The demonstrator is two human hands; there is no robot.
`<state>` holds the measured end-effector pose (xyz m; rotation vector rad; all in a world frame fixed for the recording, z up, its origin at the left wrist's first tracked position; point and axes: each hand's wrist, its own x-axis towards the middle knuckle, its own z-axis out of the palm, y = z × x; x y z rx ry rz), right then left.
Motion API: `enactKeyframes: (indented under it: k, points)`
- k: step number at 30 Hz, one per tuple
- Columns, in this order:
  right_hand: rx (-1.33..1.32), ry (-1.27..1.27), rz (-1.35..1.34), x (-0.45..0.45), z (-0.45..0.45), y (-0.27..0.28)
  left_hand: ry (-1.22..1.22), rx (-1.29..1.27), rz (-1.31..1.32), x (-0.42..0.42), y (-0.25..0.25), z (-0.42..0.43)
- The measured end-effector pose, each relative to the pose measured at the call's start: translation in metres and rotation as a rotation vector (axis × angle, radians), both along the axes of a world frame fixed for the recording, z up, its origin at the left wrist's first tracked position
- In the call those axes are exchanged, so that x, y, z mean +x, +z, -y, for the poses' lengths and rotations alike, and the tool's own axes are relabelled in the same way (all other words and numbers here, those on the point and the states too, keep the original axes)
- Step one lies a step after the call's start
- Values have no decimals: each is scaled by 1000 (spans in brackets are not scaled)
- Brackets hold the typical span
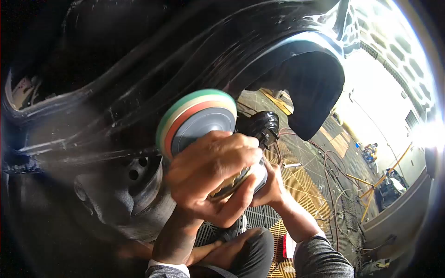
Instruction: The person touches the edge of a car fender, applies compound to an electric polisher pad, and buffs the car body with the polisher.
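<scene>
A power polisher (260,124) with a black body is held up in both hands in front of a dusty black car body (139,74). Its round pad (197,121) shows green, cream and orange layers around a grey backing plate, and it faces the panel; whether it touches is hard to see. Wrapped around the polisher's front part is my left hand (215,171), fingers closed. My right hand (270,185) grips the tool farther back, its fingers partly hidden behind the left hand and the tool.
A bare wheel (139,185) lies below the panel on the left. Hoses or cords (331,171) run over the tiled grid floor (306,185) at right. A yellow stand (371,187) and a bright lamp (426,135) are by the wall. A red-and-white object (288,246) lies near my right forearm.
</scene>
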<state>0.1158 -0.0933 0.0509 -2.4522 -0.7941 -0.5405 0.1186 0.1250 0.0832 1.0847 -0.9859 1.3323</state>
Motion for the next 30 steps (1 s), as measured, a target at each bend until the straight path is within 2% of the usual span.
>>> enactKeyframes:
  k: [3, 11, 17, 21, 23, 24, 30]
  points:
    - [-31, 93, 80, 5, -4, -11, -23, -14, -32, -1, -25, -9]
    - [-153, 86, 82, 9, -5, -31, -29, -32, -99, -3, -63, -19]
    - [-122, 11, 80, 4, 5, -35, -82, 12, -149, -4, -47, -14]
    - [-18, 23, 82, 5, 12, -32, -120, 32, -79, 5, -37, -8]
    - [-181, -18, 126, 3, 13, -29, -90, 47, -80, 2, -44, -8]
    - [-108, 9, 75, 4, 11, -31, -78, -2, -107, 0, -51, -7]
    - [-160, 79, 24, 8, 8, -52, 3, -123, -198, -5, -91, 0]
